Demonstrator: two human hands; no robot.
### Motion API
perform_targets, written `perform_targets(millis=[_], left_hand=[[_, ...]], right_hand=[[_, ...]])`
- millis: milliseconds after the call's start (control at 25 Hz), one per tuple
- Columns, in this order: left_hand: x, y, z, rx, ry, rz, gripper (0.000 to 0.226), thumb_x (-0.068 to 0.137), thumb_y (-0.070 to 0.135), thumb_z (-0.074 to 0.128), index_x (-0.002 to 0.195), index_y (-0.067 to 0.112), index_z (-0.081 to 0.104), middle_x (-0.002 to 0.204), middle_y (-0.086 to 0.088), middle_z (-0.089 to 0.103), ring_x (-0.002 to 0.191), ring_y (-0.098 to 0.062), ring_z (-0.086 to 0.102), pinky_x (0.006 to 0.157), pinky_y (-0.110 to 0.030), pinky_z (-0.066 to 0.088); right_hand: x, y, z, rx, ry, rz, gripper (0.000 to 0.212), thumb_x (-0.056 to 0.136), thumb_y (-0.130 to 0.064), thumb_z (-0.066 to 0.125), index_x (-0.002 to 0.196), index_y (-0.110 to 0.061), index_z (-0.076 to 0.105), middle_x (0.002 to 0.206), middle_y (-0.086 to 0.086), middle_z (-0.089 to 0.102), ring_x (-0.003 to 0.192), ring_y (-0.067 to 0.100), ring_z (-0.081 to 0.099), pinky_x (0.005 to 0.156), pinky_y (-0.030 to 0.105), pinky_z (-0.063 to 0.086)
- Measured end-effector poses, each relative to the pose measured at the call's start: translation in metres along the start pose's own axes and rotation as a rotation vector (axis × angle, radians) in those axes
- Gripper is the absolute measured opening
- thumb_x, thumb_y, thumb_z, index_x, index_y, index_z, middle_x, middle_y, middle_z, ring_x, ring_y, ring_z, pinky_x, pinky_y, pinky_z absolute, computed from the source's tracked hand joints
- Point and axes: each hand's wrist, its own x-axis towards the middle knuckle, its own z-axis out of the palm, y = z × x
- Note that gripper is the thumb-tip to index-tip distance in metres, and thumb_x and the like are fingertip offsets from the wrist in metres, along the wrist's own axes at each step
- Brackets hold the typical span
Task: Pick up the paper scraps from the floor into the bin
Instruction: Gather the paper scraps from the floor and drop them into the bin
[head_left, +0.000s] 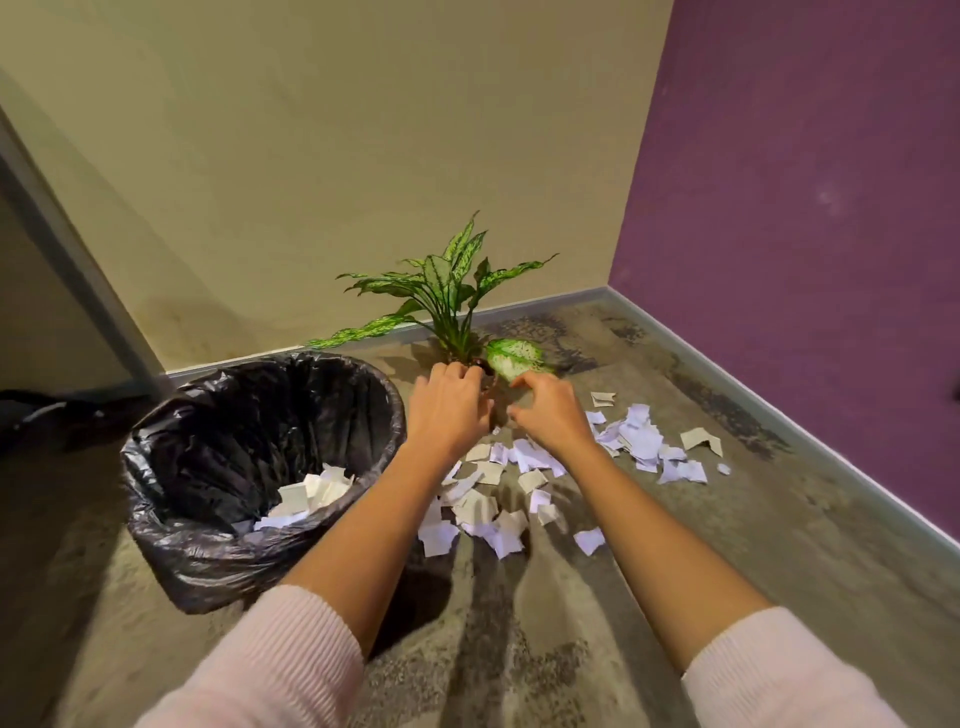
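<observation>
Paper scraps (483, 506) loose | left hand (449, 410) curls round plant pot (488, 378) | right hand (550, 415) half-curled, contact unclear

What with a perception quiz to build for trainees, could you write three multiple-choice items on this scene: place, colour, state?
1. Relative to the bin, the floor scraps lie: A) left B) right C) behind
2. The bin liner is: A) white B) blue C) black
3. The bin stands: A) upright, holding paper pieces B) tipped over C) upright and empty
Key: 1B, they spread to its right; 2C, the plastic is glossy black; 3A, paper pieces lie in its bottom.
</observation>
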Motion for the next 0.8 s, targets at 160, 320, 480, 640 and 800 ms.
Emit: perform_targets(millis=[160,320,480,640,800], left_hand=[[-0.009,0.038,0.047,-0.002,-0.116,0.063,0.038,0.092,0.037,0.053,0.125,0.018,0.054,0.123,-0.007,0.057,0.116,-0.029,0.049,0.086,-0.041,0.041],[-0.022,0.068,0.096,-0.030,-0.244,0.100,0.039,0.092,0.038,0.054,0.127,0.019,0.054,0.124,-0.006,0.057,0.117,-0.029,0.050,0.090,-0.040,0.041],[-0.036,0.092,0.141,-0.059,-0.354,0.134,0.037,0.092,0.037,0.054,0.126,0.022,0.057,0.126,-0.006,0.059,0.121,-0.029,0.051,0.093,-0.040,0.042],[-0.047,0.113,0.180,-0.122,-0.456,0.130,0.035,0.091,0.034,0.056,0.124,0.021,0.057,0.127,-0.007,0.058,0.120,-0.030,0.051,0.090,-0.040,0.045],[-0.048,0.129,0.208,-0.138,-0.486,0.126,0.033,0.092,0.034,0.056,0.122,0.020,0.058,0.122,-0.007,0.060,0.116,-0.031,0.054,0.089,-0.042,0.045]], right_hand=[[-0.014,0.070,-0.015,-0.018,-0.021,0.149,0.028,0.080,-0.015,0.062,0.105,-0.022,0.069,0.100,0.011,0.068,0.089,0.031,0.063,0.070,0.033,0.049],[-0.033,0.139,-0.014,-0.026,-0.047,0.289,0.029,0.081,-0.013,0.059,0.105,-0.026,0.069,0.105,0.007,0.069,0.095,0.030,0.064,0.074,0.032,0.050],[-0.056,0.201,-0.004,-0.026,-0.079,0.411,0.025,0.084,-0.012,0.060,0.105,-0.023,0.068,0.110,0.008,0.067,0.095,0.027,0.065,0.084,0.037,0.054],[-0.078,0.248,0.012,-0.028,-0.077,0.530,0.021,0.086,-0.014,0.061,0.103,-0.023,0.069,0.104,0.010,0.069,0.088,0.028,0.067,0.081,0.038,0.056],[-0.086,0.280,0.026,-0.069,-0.078,0.578,0.021,0.089,-0.020,0.059,0.106,-0.021,0.070,0.102,0.011,0.071,0.087,0.030,0.068,0.073,0.031,0.054]])
